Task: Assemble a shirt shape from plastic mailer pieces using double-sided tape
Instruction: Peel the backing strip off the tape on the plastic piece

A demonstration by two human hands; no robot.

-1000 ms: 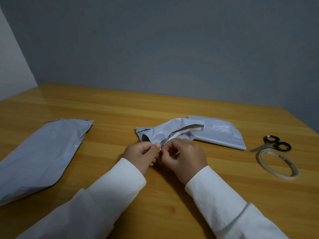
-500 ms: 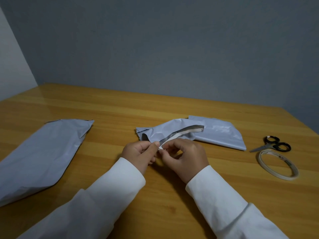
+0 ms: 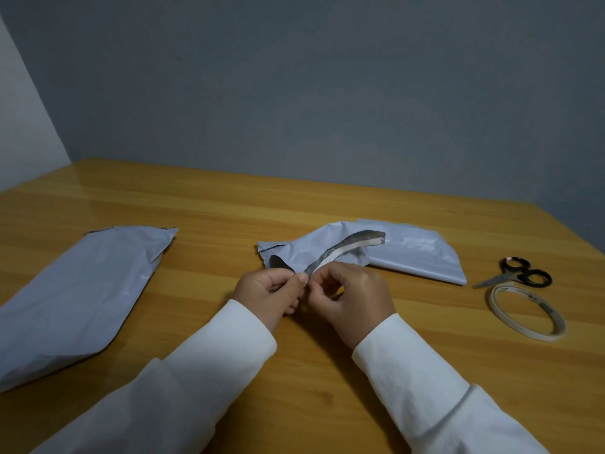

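Mailer strip (image 3: 340, 252): a narrow curved piece, dark grey on one face with a white band along its edge, arching from the hands up and to the right over the crumpled mailer piece.
Crumpled mailer piece (image 3: 307, 245): pale grey, mid-table, just far of the hands; its near edge is hidden behind the knuckles.
Flat mailer piece (image 3: 422, 253): lies to the right, partly tucked under the crumpled one, so where the two meet is hard to make out.
Long mailer piece (image 3: 82, 296): at the left, well apart from the others; its near left end is cut off by the frame edge.
Left hand (image 3: 270, 294): fingers curled, thumb and forefinger pinching the near end of the strip.
Right hand (image 3: 355, 298): fingers curled, its grip pinching the same end just beside the left thumb; the fingertips meet so closely that what each one holds, strip or white band, cannot be told.
Sleeves (image 3: 425, 385): white, running off the near edge.
Scissors (image 3: 514, 276): black handles, at the right, near the table's right edge.
Tape roll (image 3: 527, 311): thin white ring lying flat just near of the scissors.
Table (image 3: 229, 204): wooden; bare wood between the long piece and the hands, and along the far edge by the grey wall.
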